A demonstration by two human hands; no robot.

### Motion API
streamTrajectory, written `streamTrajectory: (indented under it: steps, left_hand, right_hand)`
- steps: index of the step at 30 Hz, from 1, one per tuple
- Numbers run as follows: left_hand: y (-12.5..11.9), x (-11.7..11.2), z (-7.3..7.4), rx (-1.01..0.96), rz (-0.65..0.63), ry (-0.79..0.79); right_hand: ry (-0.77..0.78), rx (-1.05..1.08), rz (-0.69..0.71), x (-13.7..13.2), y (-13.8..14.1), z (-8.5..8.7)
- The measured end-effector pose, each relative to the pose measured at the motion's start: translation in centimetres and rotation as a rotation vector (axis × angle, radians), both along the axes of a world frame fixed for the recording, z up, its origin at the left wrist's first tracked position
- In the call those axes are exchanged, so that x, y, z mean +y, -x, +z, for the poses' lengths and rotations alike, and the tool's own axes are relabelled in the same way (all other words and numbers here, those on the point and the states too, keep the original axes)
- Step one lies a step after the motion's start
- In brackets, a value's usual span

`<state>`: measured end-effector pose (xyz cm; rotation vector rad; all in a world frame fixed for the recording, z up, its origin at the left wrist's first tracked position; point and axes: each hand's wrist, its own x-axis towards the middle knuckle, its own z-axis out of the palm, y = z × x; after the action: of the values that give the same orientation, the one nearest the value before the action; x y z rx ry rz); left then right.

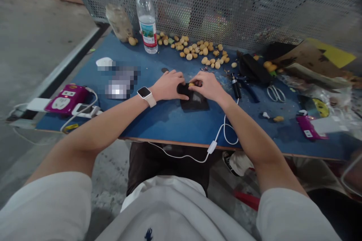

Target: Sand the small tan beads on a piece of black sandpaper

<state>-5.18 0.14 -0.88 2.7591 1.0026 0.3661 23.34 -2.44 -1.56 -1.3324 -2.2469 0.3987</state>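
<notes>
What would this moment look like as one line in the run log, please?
left hand: on black cloth | right hand: at small tan lump | nearby: scissors, water bottle

No readable text; water bottle label [148, 33] too small. Navy embroidered emblem [148, 234] on pale sweatshirt [175, 211].

Soft, even, rather muted light falls over the blue table [169, 128], with no visible source and only faint shadows beside the left hand [168, 86] and right hand [205, 86]. Wide-angle distortion bows the wire mesh fence [226, 3] and stretches the near sleeves [48, 207]. A blocky pixelated patch [121, 82] hides part of the table, and the top right corner darkens and blurs.
</notes>
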Motion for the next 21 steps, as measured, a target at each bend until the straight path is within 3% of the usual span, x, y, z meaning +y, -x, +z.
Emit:
streamTrajectory:
  steps: [5, 12, 18, 21]
  left_hand:
    - [0.0, -0.4, 0.2, 0.036, 0.045, -0.012]
    - [-0.1, -1.1, 0.9, 0.115, 0.093, -0.029]
    - [-0.1, -1.4, 1.0, 0.102, 0.1, -0.02]
    - [-0.1, -1.5, 1.0, 0.096, 0.095, 0.003]
  right_hand:
    - [0.027, 0.025, -0.038, -0.1, -0.7, 0.4]
    - [0.033, 0.057, -0.01, 0.0, 2.4, 0.0]
    - [0.057, 0.057, -0.107, 0.3, 0.3, 0.5]
    - [0.038, 0.046, -0.108, 0.1, 1.1, 0.3]
